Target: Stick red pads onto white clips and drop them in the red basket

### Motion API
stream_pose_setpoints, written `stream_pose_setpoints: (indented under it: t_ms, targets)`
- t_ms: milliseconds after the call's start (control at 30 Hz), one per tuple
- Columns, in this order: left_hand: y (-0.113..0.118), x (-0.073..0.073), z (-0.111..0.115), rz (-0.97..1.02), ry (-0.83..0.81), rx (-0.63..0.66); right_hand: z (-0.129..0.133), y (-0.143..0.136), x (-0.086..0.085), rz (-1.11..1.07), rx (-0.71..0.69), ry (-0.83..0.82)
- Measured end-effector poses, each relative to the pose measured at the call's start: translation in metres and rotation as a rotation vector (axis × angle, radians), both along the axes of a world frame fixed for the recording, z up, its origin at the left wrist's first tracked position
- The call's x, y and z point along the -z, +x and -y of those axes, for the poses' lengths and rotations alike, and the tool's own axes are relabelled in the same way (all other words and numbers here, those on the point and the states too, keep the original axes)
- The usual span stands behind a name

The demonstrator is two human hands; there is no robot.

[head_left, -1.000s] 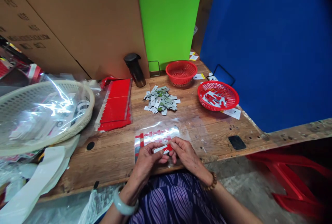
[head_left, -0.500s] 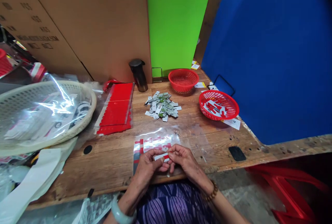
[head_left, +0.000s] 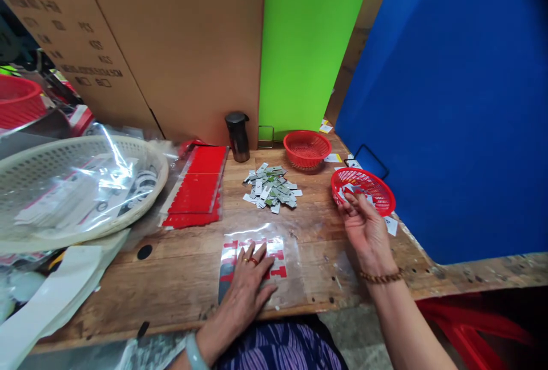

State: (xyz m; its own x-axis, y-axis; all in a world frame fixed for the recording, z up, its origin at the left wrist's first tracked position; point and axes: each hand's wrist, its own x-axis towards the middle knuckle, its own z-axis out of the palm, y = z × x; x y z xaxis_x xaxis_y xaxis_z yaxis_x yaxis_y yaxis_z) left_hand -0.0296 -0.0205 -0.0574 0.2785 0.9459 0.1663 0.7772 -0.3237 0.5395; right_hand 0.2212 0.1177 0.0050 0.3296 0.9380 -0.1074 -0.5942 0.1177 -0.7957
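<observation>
My left hand (head_left: pixel 248 281) lies with its fingers stretched over a clear plastic sheet (head_left: pixel 295 273) bearing red and white cut-out stickers (head_left: pixel 279 270). It touches the sheet near the table's front edge. My right hand (head_left: pixel 366 230) is at the near rim of a red basket (head_left: pixel 387 207), palm turned up, its fingers loosely bent and apart over the small white and red pieces inside. No piece shows clearly in those fingers. Beyond the sheet is a heap of small grey and white tags (head_left: pixel 274 187).
A second red basket (head_left: pixel 307 144) stands farther back, beside a dark bottle (head_left: pixel 238 136). Red sheets (head_left: pixel 197 181) lie left of the heap, next to a large cream basket (head_left: pixel 158 187) with plastic-wrapped goods. Cardboard (head_left: pixel 180 44), green (head_left: pixel 312 44) and blue panels (head_left: pixel 462 101) bound the table.
The white and red piece held between both hands is gone from there. My right hand has moved right and forward to the red basket; my left has flattened onto the sheet. The view shifted slightly.
</observation>
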Motion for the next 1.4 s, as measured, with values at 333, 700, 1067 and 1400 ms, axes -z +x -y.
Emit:
stream_pose_setpoints:
  t_ms: [333,700,1067,1400]
  targets:
    - [0.033,0.01,-0.008,-0.162,0.046,-0.014,-0.022,-0.054,0.04,1.288,-0.316,0.186]
    - [0.036,-0.001,-0.009,-0.174,-0.03,-0.012,-0.032,-0.061,0.053,1.555,-0.387,0.155]
    - [0.027,-0.008,-0.013,0.253,-0.047,-0.254,0.033,-0.049,0.029,1.279,-0.453,0.238]
    - [0.02,-0.05,-0.024,0.768,-0.415,-0.288,0.072,-0.059,0.013,0.654,-1.006,-0.029]
